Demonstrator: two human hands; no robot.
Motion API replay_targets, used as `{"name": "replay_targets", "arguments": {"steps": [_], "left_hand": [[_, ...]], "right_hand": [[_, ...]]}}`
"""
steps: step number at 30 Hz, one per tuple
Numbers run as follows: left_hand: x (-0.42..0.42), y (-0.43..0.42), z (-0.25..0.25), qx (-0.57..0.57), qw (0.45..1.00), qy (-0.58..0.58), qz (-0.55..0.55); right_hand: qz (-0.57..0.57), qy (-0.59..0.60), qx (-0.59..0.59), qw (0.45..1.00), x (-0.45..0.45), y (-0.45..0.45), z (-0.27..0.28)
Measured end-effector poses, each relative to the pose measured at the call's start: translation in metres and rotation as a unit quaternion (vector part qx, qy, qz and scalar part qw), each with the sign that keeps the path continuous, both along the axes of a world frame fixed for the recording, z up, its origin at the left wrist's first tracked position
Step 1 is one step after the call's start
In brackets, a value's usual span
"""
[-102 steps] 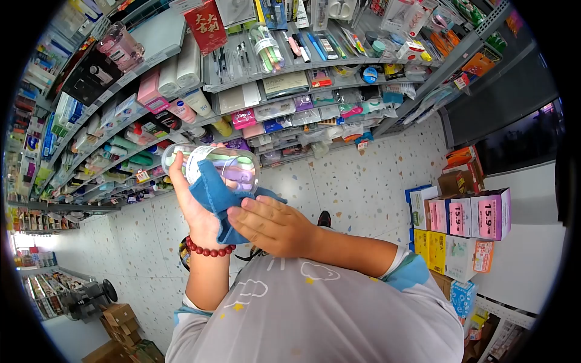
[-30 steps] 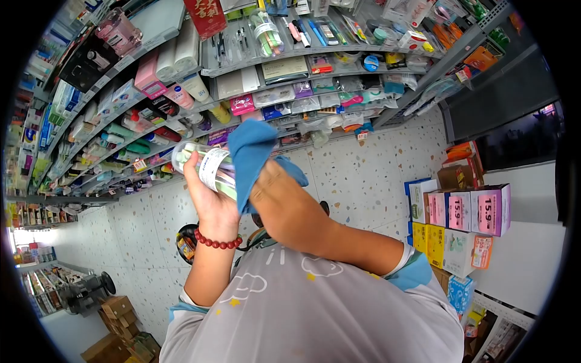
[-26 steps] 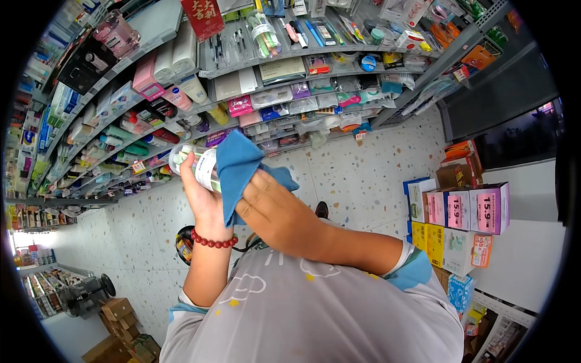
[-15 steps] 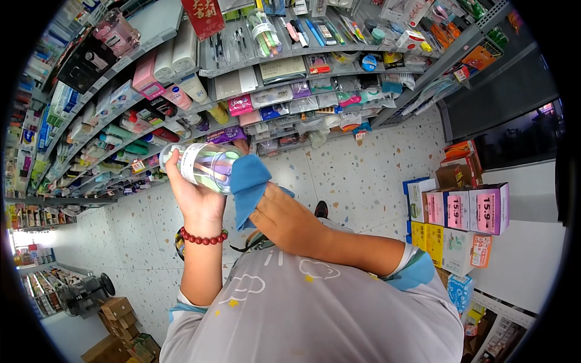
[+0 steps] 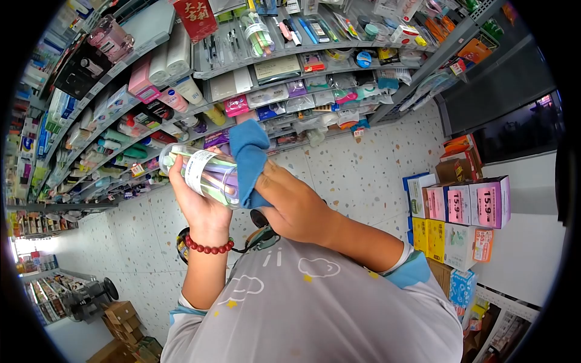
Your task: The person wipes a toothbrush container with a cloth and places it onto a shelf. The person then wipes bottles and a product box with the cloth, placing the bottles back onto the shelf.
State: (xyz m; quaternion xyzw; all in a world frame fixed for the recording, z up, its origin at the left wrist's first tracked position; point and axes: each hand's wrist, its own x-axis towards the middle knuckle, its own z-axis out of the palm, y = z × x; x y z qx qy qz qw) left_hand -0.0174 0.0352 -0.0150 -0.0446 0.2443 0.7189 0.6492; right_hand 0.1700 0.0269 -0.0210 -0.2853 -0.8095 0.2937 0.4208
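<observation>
A clear plastic jar [image 5: 196,172] with a white label lies tilted in my left hand [image 5: 204,209]. Inside it are pastel green, purple and white pens or similar slim sticks. My left fingers wrap round its side from below. A blue cloth [image 5: 248,158] is bunched in my right hand [image 5: 292,202] and pressed against the right end of the jar. The fingertips of my right hand are partly hidden by the cloth.
Beyond my hands stand shelves [image 5: 260,62] packed with stationery and toiletries. A similar jar of pens [image 5: 257,33] stands on the upper shelf. Stacked boxes [image 5: 458,206] with price signs are at the right. A black fan [image 5: 91,297] and cardboard boxes [image 5: 124,319] are at the lower left.
My right hand and the blue cloth have moved up along the jar's right end, and the cloth's hanging corner has lifted. My left hand keeps its hold on the jar.
</observation>
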Motion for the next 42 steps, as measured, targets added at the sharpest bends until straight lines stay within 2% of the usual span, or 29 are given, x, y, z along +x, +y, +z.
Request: {"name": "replay_targets", "arguments": {"steps": [3,5,9,11,15,18,21,24,25,26,27,28,29,30,31,33,35,38,42], "left_hand": [[0.002,0.001,-0.001,-0.015,0.999,0.042,0.005],[-0.001,0.001,-0.004,-0.007,0.994,0.105,0.016],[-0.014,0.002,-0.020,-0.010,0.994,0.109,0.008],[-0.017,0.001,-0.023,-0.048,0.993,0.110,-0.006],[-0.021,0.001,-0.023,-0.086,0.991,0.101,0.013],[-0.027,0.004,-0.025,-0.067,0.988,0.135,0.042],[-0.039,0.005,-0.026,-0.033,0.992,0.115,0.042],[-0.043,0.009,-0.003,-0.030,0.990,0.115,0.074],[-0.043,0.011,0.004,-0.029,0.987,0.118,0.101],[-0.053,0.008,0.002,0.057,0.993,0.092,0.043],[-0.053,0.009,0.002,0.099,0.993,0.047,0.040],[-0.042,0.007,0.012,0.115,0.989,0.079,0.050],[-0.026,0.003,0.020,0.131,0.983,0.112,0.059],[-0.019,0.003,0.018,0.130,0.973,0.172,0.084],[-0.014,0.003,0.014,0.129,0.959,0.230,0.106],[-0.008,-0.001,0.010,0.155,0.948,0.256,0.110],[-0.006,-0.005,0.011,0.189,0.920,0.319,0.126],[-0.013,-0.003,0.000,0.278,0.846,0.441,0.107],[-0.022,0.001,-0.015,0.335,0.785,0.511,0.100]], "right_hand": [[0.023,-0.023,0.011,0.999,-0.007,0.002,0.000],[0.019,-0.034,0.064,0.997,-0.012,-0.001,-0.001],[0.005,-0.055,0.123,0.991,-0.017,-0.014,-0.004],[0.015,-0.098,0.165,0.981,-0.019,-0.018,-0.014],[-0.005,-0.106,0.164,0.981,-0.020,-0.022,-0.016],[0.011,-0.095,0.126,0.987,-0.021,-0.024,-0.015],[0.034,-0.064,0.100,0.992,-0.024,-0.029,-0.022],[0.074,-0.071,0.048,0.994,-0.021,-0.033,-0.027],[0.078,-0.022,-0.108,0.991,-0.021,-0.034,-0.028],[0.081,0.028,-0.260,0.962,-0.021,-0.034,-0.029],[0.081,0.026,-0.260,0.962,-0.022,-0.032,-0.028],[0.097,0.164,-0.479,0.857,-0.023,-0.028,-0.026],[0.105,0.289,-0.662,0.684,-0.024,-0.024,-0.024],[0.107,0.408,-0.710,0.564,-0.025,-0.018,-0.010],[0.105,0.410,-0.709,0.564,-0.023,-0.013,-0.009],[0.206,0.472,-0.719,0.467,-0.016,-0.007,-0.008],[0.196,0.464,-0.728,0.465,-0.016,-0.012,-0.015],[0.188,0.456,-0.746,0.447,-0.017,-0.016,-0.019],[0.163,0.448,-0.789,0.388,-0.015,-0.015,-0.031]]}}
